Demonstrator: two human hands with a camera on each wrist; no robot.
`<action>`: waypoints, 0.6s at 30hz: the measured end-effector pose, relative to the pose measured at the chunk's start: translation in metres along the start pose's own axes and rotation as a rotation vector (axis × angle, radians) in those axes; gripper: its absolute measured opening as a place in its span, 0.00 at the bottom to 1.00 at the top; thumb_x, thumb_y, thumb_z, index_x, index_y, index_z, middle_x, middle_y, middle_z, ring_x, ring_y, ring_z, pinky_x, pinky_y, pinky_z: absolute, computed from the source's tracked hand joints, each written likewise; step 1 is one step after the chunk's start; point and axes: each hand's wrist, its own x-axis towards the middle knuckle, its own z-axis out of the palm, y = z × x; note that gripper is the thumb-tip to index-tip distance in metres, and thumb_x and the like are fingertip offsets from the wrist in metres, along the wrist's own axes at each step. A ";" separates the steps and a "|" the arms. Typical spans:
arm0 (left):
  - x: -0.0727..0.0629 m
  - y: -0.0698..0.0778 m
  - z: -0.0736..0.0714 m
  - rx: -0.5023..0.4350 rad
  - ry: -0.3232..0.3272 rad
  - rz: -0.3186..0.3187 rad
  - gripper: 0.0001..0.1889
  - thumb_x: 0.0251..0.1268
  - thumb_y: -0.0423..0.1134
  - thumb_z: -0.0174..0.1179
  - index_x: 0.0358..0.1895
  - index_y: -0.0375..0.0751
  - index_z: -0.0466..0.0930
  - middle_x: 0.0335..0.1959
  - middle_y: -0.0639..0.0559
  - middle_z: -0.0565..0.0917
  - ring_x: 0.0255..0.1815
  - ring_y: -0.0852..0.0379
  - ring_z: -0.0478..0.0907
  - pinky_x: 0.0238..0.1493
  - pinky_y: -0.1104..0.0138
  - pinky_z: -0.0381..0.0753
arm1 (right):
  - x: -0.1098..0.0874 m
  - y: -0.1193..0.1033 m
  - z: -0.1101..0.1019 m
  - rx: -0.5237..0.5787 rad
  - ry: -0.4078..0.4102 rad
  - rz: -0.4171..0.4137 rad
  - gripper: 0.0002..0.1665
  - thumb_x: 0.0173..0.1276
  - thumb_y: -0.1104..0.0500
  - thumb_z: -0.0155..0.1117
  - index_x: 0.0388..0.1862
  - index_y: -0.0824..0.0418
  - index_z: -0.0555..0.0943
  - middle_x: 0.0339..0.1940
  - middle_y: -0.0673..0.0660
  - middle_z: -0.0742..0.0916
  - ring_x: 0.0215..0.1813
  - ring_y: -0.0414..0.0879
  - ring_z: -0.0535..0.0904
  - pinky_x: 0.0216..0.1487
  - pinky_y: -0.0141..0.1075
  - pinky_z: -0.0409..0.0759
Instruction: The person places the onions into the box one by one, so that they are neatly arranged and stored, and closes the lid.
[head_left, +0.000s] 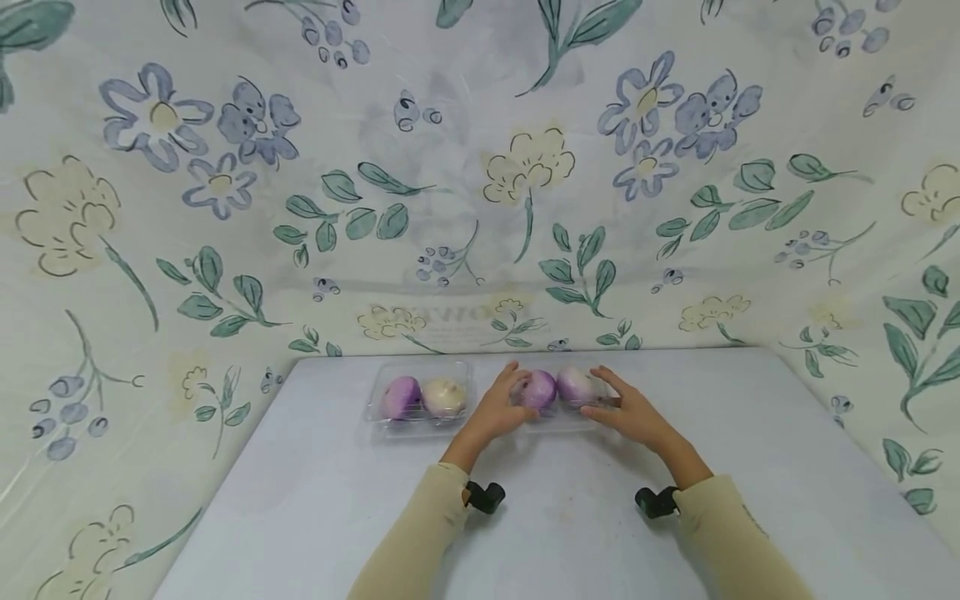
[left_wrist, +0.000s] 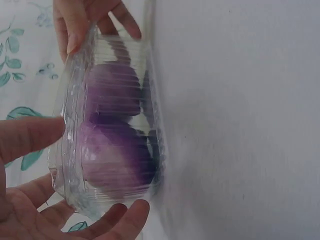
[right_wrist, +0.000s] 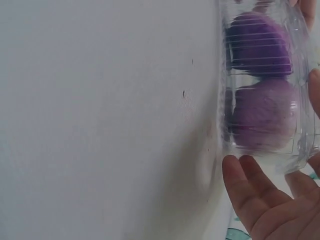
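At the far side of the table, both hands hold a clear plastic clamshell box (head_left: 558, 423) by its two ends. My left hand (head_left: 495, 410) grips the left end, its thumb (left_wrist: 37, 132) on the lid's rim and its fingers round the end wall. The right end is held by my right hand (head_left: 636, 414), with fingertips (right_wrist: 233, 167) at the lower corner of the box. Inside sit two round purple-and-white vegetables, one purple (head_left: 538, 389) on the left and one paler (head_left: 576, 387) on the right. Ridged clear walls partly blur them in the wrist views.
Left of the hands stands a second clear clamshell box (head_left: 420, 429), holding a purple round vegetable (head_left: 402, 397) and a cream-coloured one (head_left: 444, 398). A flower-patterned cloth (head_left: 480, 208) hangs behind the white table (head_left: 322, 500).
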 end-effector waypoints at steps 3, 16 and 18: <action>0.002 0.002 -0.003 0.105 -0.023 0.050 0.35 0.56 0.38 0.66 0.69 0.37 0.68 0.79 0.36 0.54 0.78 0.34 0.55 0.74 0.42 0.59 | 0.001 -0.003 -0.004 -0.056 -0.012 -0.009 0.50 0.66 0.40 0.67 0.79 0.55 0.56 0.82 0.66 0.53 0.70 0.74 0.67 0.64 0.64 0.72; -0.018 0.058 -0.048 0.444 -0.196 0.116 0.40 0.67 0.57 0.60 0.77 0.46 0.58 0.80 0.34 0.51 0.79 0.35 0.51 0.74 0.41 0.59 | 0.000 -0.023 -0.043 -0.357 0.074 -0.093 0.49 0.68 0.39 0.63 0.75 0.69 0.60 0.77 0.77 0.56 0.75 0.73 0.59 0.69 0.67 0.62; -0.025 0.060 -0.072 0.504 -0.192 0.107 0.41 0.67 0.58 0.59 0.78 0.46 0.57 0.80 0.34 0.51 0.79 0.35 0.51 0.75 0.41 0.57 | -0.001 -0.026 -0.055 -0.400 0.091 -0.072 0.50 0.69 0.38 0.60 0.75 0.70 0.58 0.77 0.77 0.55 0.76 0.74 0.54 0.70 0.68 0.59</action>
